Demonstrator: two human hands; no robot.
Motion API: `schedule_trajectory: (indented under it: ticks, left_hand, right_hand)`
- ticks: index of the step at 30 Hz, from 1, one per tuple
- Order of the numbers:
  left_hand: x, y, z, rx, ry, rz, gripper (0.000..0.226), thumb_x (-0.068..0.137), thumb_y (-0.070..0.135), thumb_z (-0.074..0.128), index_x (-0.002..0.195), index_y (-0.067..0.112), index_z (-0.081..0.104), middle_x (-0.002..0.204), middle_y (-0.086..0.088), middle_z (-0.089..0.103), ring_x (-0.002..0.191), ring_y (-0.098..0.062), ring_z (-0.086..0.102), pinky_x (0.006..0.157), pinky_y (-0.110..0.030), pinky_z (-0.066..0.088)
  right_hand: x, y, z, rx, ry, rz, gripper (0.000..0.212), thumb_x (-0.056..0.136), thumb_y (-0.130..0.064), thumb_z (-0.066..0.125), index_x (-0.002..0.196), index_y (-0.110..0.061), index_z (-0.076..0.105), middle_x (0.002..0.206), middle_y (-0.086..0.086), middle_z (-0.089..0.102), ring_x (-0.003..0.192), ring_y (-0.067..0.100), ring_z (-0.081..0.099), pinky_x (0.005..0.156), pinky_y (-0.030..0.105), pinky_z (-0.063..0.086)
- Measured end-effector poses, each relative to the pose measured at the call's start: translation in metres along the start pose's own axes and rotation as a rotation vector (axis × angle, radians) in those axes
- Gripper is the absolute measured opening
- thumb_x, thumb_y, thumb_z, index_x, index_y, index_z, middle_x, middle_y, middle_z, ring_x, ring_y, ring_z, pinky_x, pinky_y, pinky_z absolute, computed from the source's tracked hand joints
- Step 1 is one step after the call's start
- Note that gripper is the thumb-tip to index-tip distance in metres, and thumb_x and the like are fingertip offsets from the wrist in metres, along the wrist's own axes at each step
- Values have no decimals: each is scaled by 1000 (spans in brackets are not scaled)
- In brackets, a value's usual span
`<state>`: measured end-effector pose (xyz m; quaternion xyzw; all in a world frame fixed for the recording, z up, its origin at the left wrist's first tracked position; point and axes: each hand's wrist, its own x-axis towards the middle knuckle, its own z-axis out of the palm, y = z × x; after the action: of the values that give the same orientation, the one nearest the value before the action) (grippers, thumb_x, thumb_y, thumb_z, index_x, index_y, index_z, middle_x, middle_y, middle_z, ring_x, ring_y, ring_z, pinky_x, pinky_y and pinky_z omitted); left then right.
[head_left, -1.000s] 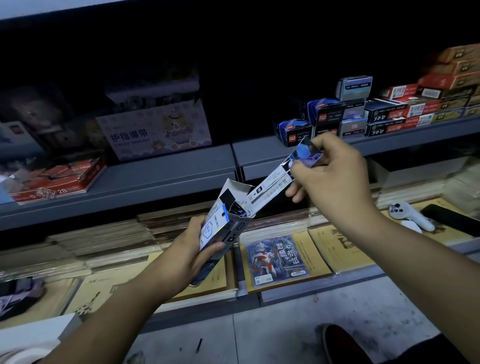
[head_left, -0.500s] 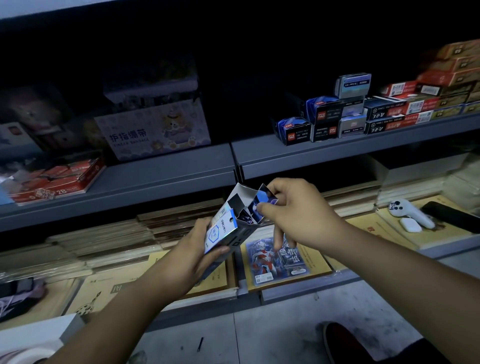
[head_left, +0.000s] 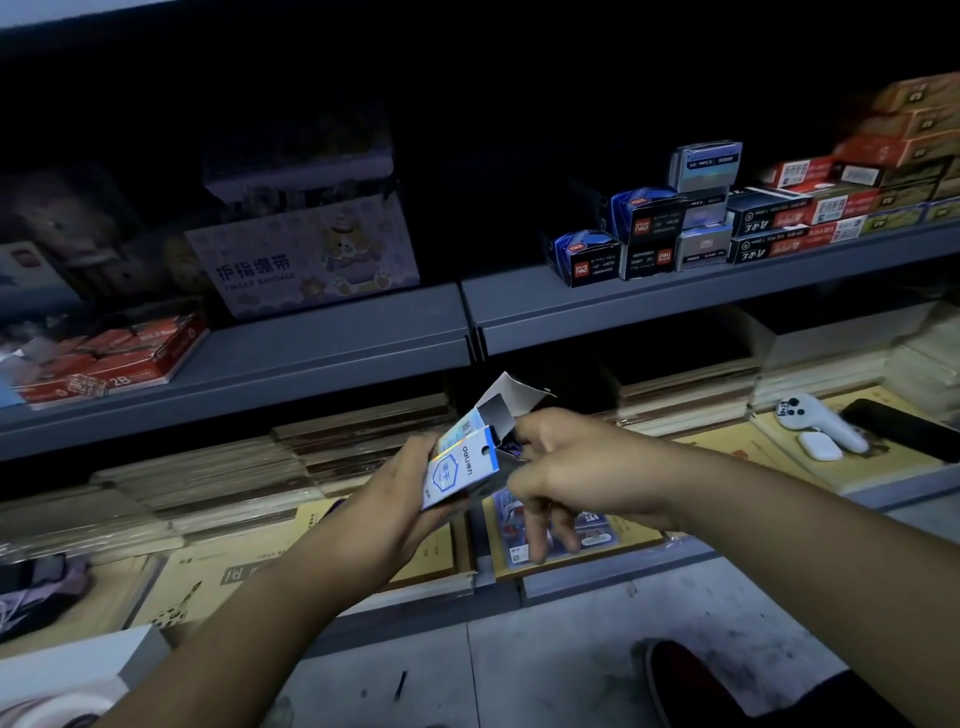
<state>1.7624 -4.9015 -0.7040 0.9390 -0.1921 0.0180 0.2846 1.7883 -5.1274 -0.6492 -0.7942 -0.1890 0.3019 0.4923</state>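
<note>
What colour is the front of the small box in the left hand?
The box front is white with blue edging and a blue hexagon; head view.

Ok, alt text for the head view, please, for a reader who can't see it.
A person's left hand grips a small white-and-blue carton while the right hand pinches a blue packet at its open top. Behind stand grey shop shelves with stationery boxes above and stacked books below.

Grey shelf (head_left: 363, 338) runs straight across. On it sits a pastel finger-bandage box (head_left: 306, 260), red 2B boxes (head_left: 119, 358) at its left end, dark staple boxes (head_left: 644, 234) toward its right. Below the shelf lie yellow workbooks (head_left: 208, 571), and a white controller (head_left: 810, 421) beside a black phone (head_left: 904, 428).
</note>
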Motion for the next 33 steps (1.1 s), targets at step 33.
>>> schedule_trajectory:
  ticks: [33]
  left_hand:
    - [6, -3, 7, -115, -31, -94, 35, 101, 46, 53, 126, 40, 30, 111, 25, 54, 99, 9, 56, 74, -13, 44]
  right_hand:
    - [-1, -6, -3, -450, 580, -325, 11, 92, -18, 71, 103, -17, 69, 99, -7, 68, 52, -3, 61, 54, 14, 49]
